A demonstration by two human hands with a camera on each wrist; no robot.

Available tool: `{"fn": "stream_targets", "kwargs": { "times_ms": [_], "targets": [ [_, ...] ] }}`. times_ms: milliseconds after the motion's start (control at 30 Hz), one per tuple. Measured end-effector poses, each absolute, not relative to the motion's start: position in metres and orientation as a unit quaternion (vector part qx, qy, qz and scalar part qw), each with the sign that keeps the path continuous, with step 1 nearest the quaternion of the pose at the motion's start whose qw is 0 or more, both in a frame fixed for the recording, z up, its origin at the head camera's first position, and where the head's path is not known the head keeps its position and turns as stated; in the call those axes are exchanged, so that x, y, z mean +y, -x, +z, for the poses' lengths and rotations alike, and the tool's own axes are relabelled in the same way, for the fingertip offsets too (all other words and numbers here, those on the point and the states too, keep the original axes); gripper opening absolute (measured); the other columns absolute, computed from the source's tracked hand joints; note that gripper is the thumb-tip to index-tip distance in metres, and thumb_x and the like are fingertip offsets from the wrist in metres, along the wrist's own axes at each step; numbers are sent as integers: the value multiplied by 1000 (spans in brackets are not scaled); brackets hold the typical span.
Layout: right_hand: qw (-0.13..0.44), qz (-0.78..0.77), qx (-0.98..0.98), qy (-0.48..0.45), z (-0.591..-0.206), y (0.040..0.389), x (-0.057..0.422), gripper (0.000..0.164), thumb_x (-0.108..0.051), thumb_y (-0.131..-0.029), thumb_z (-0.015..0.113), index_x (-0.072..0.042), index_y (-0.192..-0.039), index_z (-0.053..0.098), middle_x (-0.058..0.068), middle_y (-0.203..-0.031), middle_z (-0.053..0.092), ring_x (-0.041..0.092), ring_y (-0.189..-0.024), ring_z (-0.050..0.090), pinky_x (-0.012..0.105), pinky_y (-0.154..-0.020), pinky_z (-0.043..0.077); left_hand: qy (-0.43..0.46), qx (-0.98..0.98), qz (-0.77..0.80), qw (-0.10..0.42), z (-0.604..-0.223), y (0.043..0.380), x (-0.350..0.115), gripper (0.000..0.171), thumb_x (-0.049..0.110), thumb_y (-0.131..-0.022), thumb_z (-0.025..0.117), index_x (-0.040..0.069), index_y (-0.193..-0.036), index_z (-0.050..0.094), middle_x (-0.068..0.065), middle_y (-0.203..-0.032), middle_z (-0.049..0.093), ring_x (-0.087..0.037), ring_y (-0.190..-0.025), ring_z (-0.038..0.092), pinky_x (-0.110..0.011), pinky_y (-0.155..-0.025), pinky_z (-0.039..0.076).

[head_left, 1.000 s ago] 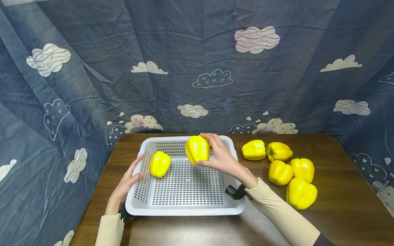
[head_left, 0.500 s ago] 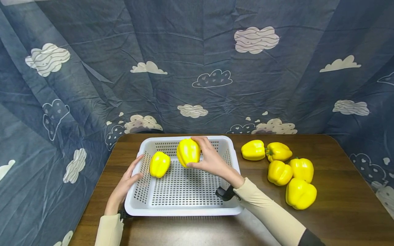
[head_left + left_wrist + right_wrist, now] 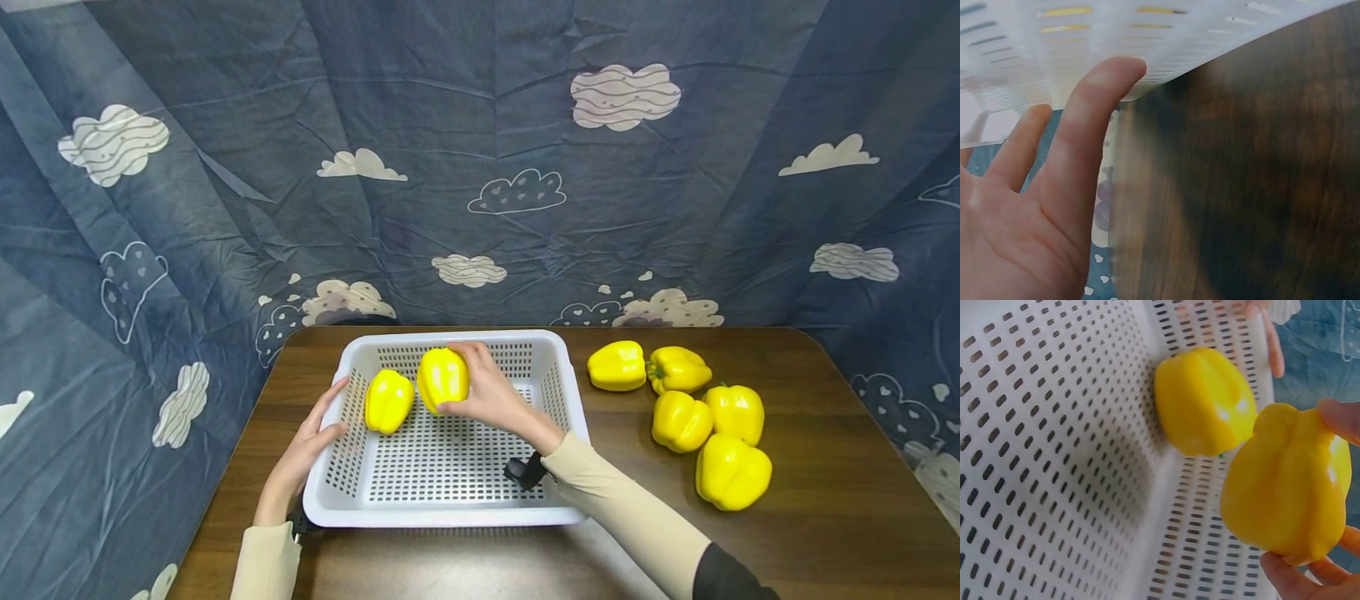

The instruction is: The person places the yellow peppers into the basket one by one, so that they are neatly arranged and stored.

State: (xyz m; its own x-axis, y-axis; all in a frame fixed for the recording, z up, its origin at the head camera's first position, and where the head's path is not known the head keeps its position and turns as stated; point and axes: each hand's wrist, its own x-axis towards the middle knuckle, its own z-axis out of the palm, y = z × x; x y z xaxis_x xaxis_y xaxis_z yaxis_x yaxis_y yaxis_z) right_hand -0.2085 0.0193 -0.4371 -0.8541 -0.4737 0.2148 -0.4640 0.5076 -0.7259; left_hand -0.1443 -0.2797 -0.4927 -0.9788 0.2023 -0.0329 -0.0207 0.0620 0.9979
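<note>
My right hand (image 3: 491, 396) holds a yellow bell pepper (image 3: 442, 380) between thumb and fingers, over the floor of a white perforated plastic basket (image 3: 450, 518). In the right wrist view the held pepper (image 3: 1285, 487) is gripped at opposite sides, above the basket floor. A second yellow bell pepper (image 3: 389, 402) lies inside against the basket's left wall. My left hand (image 3: 303, 450) rests its extended fingers and thumb on the outside of that wall. The left wrist view has the thumb (image 3: 1094, 106) against the slotted plastic.
Several more yellow bell peppers (image 3: 732, 472) lie in a loose group on the brown wooden table (image 3: 825, 500), right of the basket. Behind the table hangs a blue cloth (image 3: 420, 225) printed with clouds.
My right hand has carried its bell pepper leftward and lower over the basket, nearer to the pepper inside. The left hand has stayed at the basket's left wall.
</note>
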Motion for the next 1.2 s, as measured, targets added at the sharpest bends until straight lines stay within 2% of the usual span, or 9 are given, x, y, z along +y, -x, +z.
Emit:
{"fn": "stream_targets", "kwargs": {
  "times_ms": [833, 1200],
  "targets": [
    [28, -395, 885, 244, -471, 216, 1, 88, -20, -68, 86, 3, -138, 39, 22, -128, 38, 34, -111, 51, 45, -90, 47, -69, 718, 688, 84, -493, 144, -278, 66, 2, -95, 42, 18, -153, 16, -19, -157, 4, -54, -123, 33, -58, -83, 47],
    [47, -378, 893, 241, -482, 217, -4, 89, -26, -71, 85, 0, -141, 36, 19, -130, 36, 32, -113, 49, 43, -90, 47, -59, 721, 685, 85, -494, 144, -278, 66, 2, -95, 41, 20, -153, 17, -17, -157, 4, -53, -125, 32, -58, -84, 46]
  ]
}}
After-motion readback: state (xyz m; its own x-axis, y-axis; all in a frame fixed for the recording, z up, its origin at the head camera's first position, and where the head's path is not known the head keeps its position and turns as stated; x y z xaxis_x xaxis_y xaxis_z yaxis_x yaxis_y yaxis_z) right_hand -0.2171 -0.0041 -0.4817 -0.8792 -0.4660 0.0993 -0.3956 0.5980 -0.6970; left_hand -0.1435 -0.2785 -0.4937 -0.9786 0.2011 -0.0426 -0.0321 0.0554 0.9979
